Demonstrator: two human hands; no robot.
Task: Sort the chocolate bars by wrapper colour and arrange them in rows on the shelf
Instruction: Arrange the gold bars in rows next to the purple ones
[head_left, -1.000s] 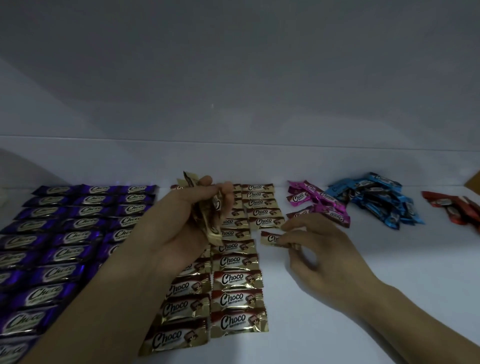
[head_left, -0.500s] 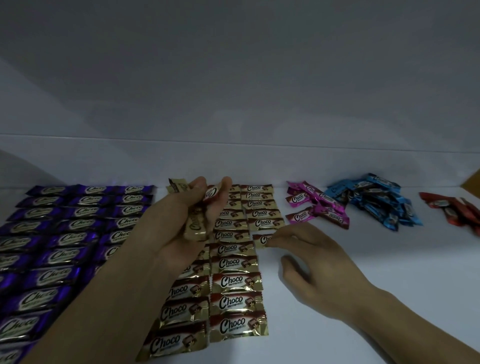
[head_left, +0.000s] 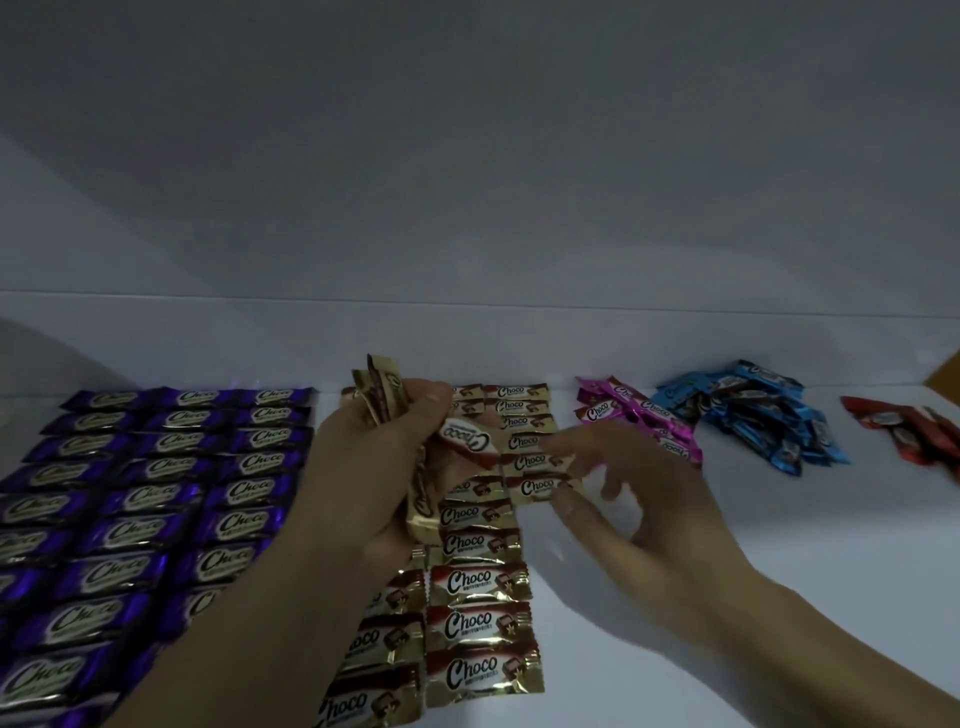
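The white shelf (head_left: 779, 597) spreads under my arms. Purple Choco bars (head_left: 156, 493) fill neat rows on the far left, gold Choco bars (head_left: 480, 623) run in rows down the middle, and loose heaps of pink bars (head_left: 634, 415), blue bars (head_left: 753, 410) and red bars (head_left: 904, 431) lie to the right. My left hand (head_left: 374, 467) grips a bunch of gold bars (head_left: 415, 452) above the gold rows. My right hand (head_left: 639, 525) hovers just beside them, blurred, fingers spread and holding nothing.

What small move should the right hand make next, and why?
Probably take one gold bar from the bunch in the left hand and lay it below the last bar of the short right gold column; the right hand hovers there, empty.
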